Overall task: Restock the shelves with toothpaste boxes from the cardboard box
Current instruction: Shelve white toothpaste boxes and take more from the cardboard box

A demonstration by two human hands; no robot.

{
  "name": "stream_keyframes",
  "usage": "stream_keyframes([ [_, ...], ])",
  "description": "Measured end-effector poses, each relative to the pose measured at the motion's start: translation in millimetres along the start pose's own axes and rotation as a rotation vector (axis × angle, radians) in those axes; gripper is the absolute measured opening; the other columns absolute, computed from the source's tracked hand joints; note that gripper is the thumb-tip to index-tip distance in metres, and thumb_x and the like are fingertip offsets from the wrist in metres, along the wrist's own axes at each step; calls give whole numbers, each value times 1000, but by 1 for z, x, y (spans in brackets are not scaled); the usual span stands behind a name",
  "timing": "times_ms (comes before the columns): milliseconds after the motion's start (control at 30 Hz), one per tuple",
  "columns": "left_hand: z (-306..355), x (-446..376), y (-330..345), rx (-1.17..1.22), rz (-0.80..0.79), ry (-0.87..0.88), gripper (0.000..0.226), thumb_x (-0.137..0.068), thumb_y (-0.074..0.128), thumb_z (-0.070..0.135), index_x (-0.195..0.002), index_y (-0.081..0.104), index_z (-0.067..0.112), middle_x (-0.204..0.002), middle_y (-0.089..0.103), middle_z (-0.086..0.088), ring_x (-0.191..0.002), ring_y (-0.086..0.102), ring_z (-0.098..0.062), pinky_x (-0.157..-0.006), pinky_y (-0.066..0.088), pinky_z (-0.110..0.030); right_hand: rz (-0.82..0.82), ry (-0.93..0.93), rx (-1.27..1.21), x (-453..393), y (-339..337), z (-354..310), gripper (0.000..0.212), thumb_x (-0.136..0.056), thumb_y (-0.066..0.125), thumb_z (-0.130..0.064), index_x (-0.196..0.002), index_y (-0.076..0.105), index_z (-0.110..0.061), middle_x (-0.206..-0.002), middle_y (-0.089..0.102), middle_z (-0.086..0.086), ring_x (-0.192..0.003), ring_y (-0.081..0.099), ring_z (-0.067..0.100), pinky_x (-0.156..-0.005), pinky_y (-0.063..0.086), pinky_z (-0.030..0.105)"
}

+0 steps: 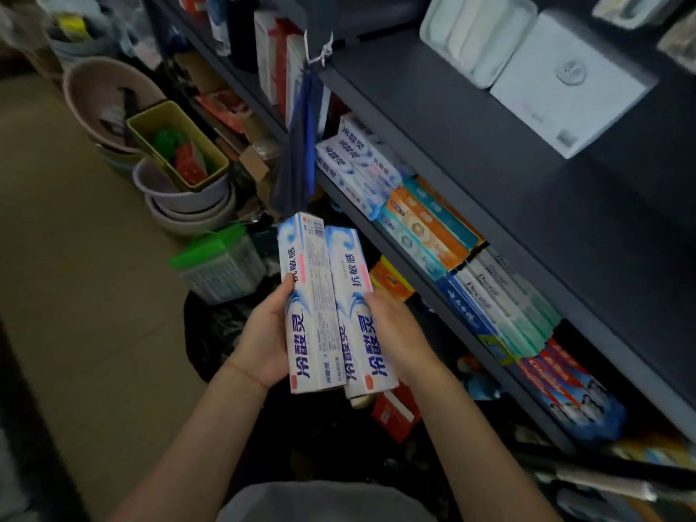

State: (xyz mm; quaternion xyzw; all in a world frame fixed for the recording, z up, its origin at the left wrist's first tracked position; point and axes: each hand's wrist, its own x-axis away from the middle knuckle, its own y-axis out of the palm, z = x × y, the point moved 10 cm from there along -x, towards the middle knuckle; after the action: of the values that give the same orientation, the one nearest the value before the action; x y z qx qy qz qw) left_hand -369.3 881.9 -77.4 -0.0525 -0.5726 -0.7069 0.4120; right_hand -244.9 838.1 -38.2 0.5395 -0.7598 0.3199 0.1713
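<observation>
You're holding two white-and-blue toothpaste boxes side by side, upright, just off the shelf edge: left hand grips the left one, right hand grips the right. Matching boxes lie stacked on that shelf beside orange-teal ones. Yellow bin holds green and red items, too blurred to tell what they are. Cardboard box isn't identifiable.

Dark grey shelving (dimly lit) lines a beige floor.
</observation>
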Motion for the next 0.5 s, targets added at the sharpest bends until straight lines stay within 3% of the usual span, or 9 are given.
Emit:
stream_keyframes([
  [67,28,-22,-3,-11,-8,-20,54,-98,43,46,-140,55,15,-134,61,-17,-123,59,-37,-104,45,-52,24,-41,29,-27,13,-19,33,-92,57,-53,-110,58,-25,-106,66,-8,-94,66,3,-88,54,30],
  [133,59,-45,-11,-9,-8,-40,52,-99,44,46,-139,55,16,-135,60,-18,-126,56,-38,-109,39,-55,22,2,28,-58,25,-35,43,-86,69,-50,-117,54,-24,-111,65,-6,-97,67,9,-90,56,37],
  [267,118,-91,-43,-29,38,-43,60,-92,52,54,-141,54,19,-138,57,-19,-130,52,-40,-101,49,-53,79,112,-87,-124,34,-63,37,-88,64,-51,-108,65,-20,-93,76,2,-83,73,18,-77,57,36],
  [367,148,-115,-69,-70,93,-52,65,-85,54,56,-139,55,20,-134,61,-18,-124,58,-37,-88,57,-46,177,174,-455,-160,30,-77,31,-91,60,-49,-92,68,-18,-80,75,5,-72,71,19,-73,57,35],
  [467,161,-130,-94,-62,165,-75,66,-84,54,58,-138,55,20,-129,65,-17,-117,63,-35,-76,60,-42,213,183,-818,-186,27,-91,32,-94,56,-48,-92,63,-17,-70,66,-1,-51,62,9,-48,49,20],
  [500,160,-133,-100,-39,190,-93,65,-84,54,58,-138,56,21,-129,64,-18,-116,64,-35,-73,59,-40,215,165,-896,-193,26,-95,33,-94,57,-48,-95,62,-15,-73,63,0,-51,59,9,-46,45,19],
])
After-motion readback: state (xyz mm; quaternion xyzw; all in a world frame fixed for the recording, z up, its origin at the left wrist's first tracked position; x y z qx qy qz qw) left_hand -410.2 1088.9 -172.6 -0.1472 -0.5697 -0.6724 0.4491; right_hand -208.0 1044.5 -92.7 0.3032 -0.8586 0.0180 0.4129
